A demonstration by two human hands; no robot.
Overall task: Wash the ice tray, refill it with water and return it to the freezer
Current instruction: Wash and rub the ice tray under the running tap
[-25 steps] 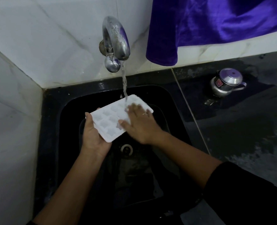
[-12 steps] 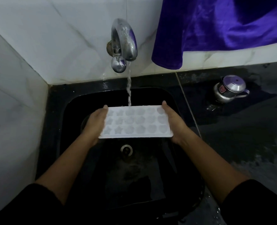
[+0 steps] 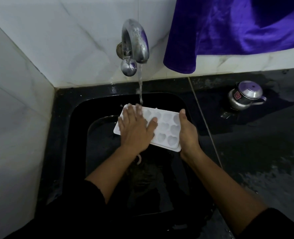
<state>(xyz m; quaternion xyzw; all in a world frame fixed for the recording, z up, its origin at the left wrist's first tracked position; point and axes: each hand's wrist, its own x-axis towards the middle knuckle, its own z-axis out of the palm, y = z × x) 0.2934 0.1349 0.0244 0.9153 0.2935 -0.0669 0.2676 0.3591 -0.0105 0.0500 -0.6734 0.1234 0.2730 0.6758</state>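
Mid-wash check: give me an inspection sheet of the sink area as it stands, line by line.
Surface: black sink; dark wet counter to its right.
Job's things: white ice tray held over the sink, cavities up; tap running, water stream landing at the tray's far edge.
Clutter: lidded steel pot on the counter.
Hands: left hand flat on the tray; right hand grips its right end.
Cables: nothing seen.
Surroundings: white tiled wall; purple cloth hanging above the counter.

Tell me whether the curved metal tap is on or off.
On: a stream of water falls from the curved metal tap onto the white plastic ice tray.
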